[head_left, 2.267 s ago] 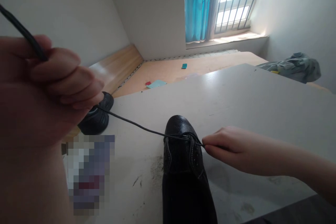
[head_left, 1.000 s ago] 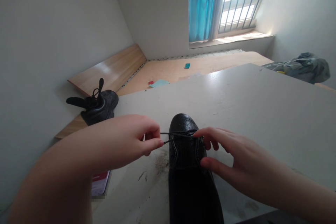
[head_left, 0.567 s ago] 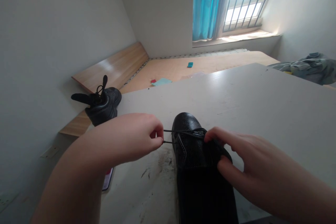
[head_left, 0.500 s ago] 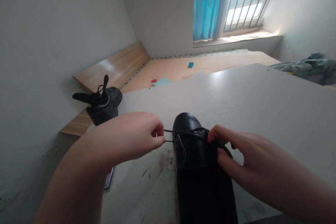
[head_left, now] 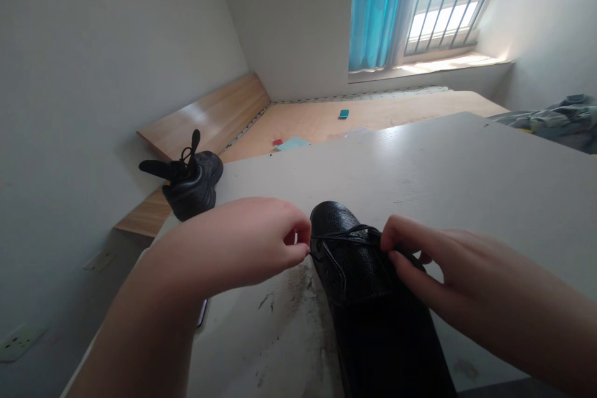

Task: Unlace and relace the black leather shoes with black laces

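Observation:
A black leather shoe (head_left: 359, 273) lies in front of me, its toe pointing away. Thin black shoelaces (head_left: 342, 237) cross over its front. My left hand (head_left: 275, 236) is beside the toe on the left, thumb and forefinger pinched on a shoelace close to the shoe's side. On the other side, my right hand (head_left: 429, 261) has its thumb and forefinger closed at the eyelet flap; whether it grips the lace or the flap's edge is hidden by the fingers.
Another black shoe (head_left: 193, 183), tongue sticking up, stands at the left edge of the white tabletop (head_left: 289, 183). A phone (head_left: 202, 313) lies partly under my left forearm. Beyond are a wooden board (head_left: 303, 115), a light-blue sheet (head_left: 293, 143) and grey cloth (head_left: 555, 121).
My left hand has come nearer to the shoe, and the stretch of lace between them is shorter. The shoe is now tilted slightly, its heel end further right. The view has shifted a little.

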`<state>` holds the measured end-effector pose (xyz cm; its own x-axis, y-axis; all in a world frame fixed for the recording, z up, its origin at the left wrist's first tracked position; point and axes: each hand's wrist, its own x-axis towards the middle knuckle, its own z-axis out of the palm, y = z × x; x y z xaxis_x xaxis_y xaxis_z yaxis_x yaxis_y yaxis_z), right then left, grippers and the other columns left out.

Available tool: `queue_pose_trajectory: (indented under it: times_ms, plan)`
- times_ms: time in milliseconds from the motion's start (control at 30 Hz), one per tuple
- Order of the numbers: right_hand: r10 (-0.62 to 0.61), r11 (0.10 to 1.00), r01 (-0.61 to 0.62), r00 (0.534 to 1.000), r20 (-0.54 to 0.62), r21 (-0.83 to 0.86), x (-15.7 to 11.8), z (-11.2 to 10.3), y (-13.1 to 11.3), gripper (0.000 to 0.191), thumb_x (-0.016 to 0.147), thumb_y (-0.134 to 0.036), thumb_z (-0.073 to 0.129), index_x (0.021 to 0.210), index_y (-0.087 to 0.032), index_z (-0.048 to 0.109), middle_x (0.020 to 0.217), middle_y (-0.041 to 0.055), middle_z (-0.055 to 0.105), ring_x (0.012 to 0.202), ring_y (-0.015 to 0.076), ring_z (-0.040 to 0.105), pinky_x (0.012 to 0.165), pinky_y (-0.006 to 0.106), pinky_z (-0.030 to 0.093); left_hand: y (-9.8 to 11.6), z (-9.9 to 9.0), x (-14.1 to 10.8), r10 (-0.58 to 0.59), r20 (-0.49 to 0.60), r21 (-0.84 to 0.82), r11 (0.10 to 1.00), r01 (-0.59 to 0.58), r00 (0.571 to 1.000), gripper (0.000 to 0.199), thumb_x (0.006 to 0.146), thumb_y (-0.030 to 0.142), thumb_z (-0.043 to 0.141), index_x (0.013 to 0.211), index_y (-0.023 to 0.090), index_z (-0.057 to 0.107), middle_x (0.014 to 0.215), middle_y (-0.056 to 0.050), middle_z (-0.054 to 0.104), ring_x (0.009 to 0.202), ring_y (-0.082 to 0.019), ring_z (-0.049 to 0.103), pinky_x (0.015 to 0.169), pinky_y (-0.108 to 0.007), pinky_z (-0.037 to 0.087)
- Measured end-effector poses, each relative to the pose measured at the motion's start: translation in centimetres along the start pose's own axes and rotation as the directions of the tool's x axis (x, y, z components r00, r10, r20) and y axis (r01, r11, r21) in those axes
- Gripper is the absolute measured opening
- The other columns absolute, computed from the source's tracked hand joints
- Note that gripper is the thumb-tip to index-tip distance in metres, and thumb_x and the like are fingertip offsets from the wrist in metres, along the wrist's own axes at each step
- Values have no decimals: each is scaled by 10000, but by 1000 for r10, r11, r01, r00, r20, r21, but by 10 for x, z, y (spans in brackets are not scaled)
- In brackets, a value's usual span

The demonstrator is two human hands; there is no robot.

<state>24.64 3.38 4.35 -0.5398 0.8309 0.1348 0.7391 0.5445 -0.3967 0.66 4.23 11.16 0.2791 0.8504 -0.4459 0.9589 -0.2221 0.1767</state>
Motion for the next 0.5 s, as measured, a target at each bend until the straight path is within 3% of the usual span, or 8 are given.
queue_pose_trajectory:
  times_ms: [133, 300, 400, 500]
  plan:
    - [-25, 1000, 26, 999, 36, -18, 2, -6, -2, 93, 869, -310, 464, 831, -256, 530, 643, 0, 672, 490, 206, 600, 440, 297, 343, 2, 0, -2, 18, -11, -1, 1000, -19, 1000, 239, 848, 378, 500, 746, 276, 690, 663, 14, 696, 558, -169, 577, 472, -273, 308]
    - [-71, 996, 73, 997, 41, -58, 5, -7, -6, 105, 853, -212, 477, 763, -253, 512, 576, -20, 632, 430, 179, 559, 406, 277, 282, 8, 7, -1, 44, -52, -2, 999, -44, 998, 267, 847, 374, 504, 709, 238, 687, 649, -13, 682, 537, -159, 550, 473, -284, 292]
    - [-139, 983, 130, 988, -64, -129, 6, -1, -9, 150, 888, -170, 443, 774, -248, 500, 584, -19, 606, 459, 188, 568, 425, 291, 306, 12, 12, 1, 85, -42, 10, 996, -85, 995, 309, 862, 391, 491, 659, 223, 652, 608, -9, 650, 521, -151, 522, 485, -281, 300]
    - [-212, 970, 180, 954, -213, -162, 8, 2, -14, 189, 927, -166, 403, 789, -236, 512, 735, 38, 631, 685, 249, 640, 550, 353, 450, 15, 15, 2, 111, -60, 35, 993, -109, 992, 308, 862, 378, 502, 647, 213, 647, 624, -12, 647, 524, -144, 501, 493, -279, 300]
